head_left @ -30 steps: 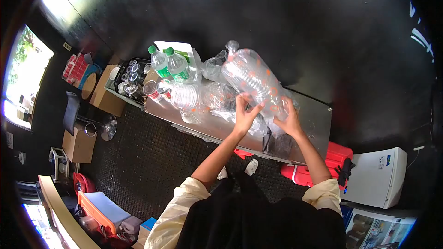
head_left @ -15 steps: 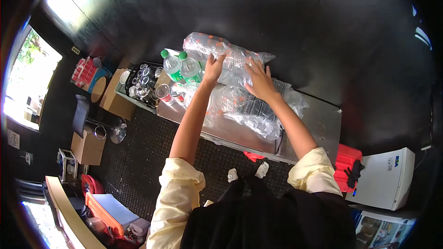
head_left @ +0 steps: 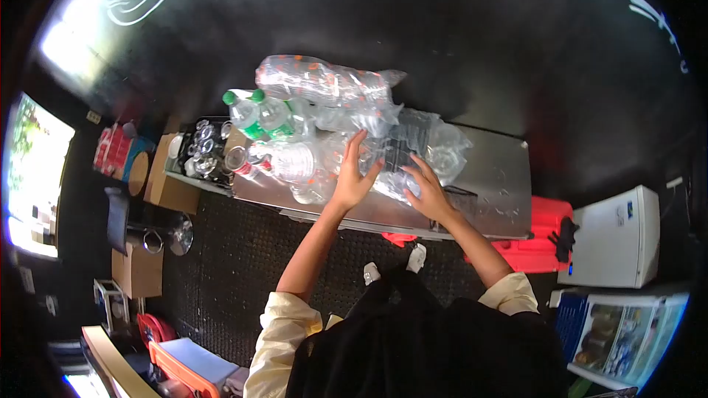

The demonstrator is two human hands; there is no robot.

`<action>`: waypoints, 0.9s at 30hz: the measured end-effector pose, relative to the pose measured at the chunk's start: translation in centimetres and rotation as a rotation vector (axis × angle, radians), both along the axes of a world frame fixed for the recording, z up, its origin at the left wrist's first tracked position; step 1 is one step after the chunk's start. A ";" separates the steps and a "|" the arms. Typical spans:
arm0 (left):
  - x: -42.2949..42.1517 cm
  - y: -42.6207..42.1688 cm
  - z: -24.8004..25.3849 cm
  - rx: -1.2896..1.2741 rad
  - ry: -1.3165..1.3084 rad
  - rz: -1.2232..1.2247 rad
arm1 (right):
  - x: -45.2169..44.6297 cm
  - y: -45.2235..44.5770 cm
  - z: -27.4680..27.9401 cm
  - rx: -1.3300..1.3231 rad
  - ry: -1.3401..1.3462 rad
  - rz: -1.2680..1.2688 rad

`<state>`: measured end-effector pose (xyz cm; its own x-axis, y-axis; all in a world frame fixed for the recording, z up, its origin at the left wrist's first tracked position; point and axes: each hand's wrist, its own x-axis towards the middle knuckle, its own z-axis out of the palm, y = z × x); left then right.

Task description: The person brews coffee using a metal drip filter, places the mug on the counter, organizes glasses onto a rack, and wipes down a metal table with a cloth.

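On the steel table lie stacks of clear plastic cups in plastic bags. The rear bag of cups has orange marks and lies along the wall. A front bag of clear cups lies to the left of my left hand, whose fingers are spread at its right end. My right hand has its fingers apart at the front edge of a bag with dark and clear plastic pieces. Whether either hand presses on the plastic I cannot tell. Two green-capped bottles stand at the left.
A crate of glassware sits at the table's left end. The steel tabletop extends to the right. Beyond it are a red case, a white fridge and a glass-front cooler. A stool stands at the left.
Both hands have drawn back from the rear bag to the nearer bags at the front. The rear bag now lies closer against the wall. The camera view has shifted.
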<state>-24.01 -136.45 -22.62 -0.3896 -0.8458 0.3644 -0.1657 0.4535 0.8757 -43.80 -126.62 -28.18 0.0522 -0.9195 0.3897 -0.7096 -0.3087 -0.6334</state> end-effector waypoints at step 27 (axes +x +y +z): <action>-14.3 15.9 -9.6 -0.068 -0.349 -0.132 | -13.5 9.3 -6.4 0.337 0.183 -0.100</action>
<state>-38.35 -120.59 -32.18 -0.6047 -0.7583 0.2437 -0.3851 0.5462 0.7439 -57.29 -117.36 -34.63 -0.0039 -0.9983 0.0578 -0.8364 -0.0284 -0.5474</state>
